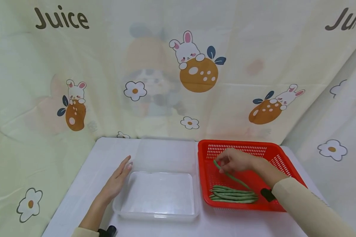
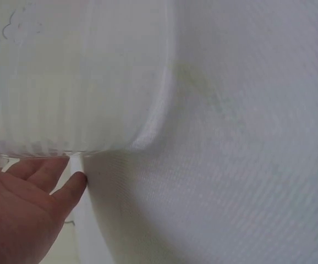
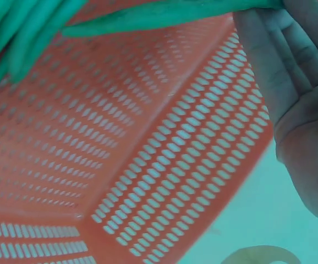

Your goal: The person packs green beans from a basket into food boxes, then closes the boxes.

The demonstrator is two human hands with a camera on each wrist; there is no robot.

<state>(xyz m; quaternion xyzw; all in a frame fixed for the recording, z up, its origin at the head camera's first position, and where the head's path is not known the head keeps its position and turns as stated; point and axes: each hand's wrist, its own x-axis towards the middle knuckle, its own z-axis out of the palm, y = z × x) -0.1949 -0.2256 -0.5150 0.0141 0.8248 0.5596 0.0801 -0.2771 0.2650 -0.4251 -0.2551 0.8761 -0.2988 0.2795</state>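
Right hand (image 1: 232, 160) pinches one green bean (image 1: 237, 180), slanting within the red basket (image 1: 240, 142); light pinch advised, lower end kept clear of bean bundle (image 1: 234, 195); left hand (image 1: 116, 181), fingers extended, beside clear container (image 1: 157, 194)

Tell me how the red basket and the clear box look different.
The red basket is solid-coloured, while the clear box is see-through.
The red basket has walls full of slots; the clear box shows none.
The red basket holds a bundle of green beans; no beans show in the clear box.
Both are roughly rectangular with rounded corners, and sit side by side on the white table.
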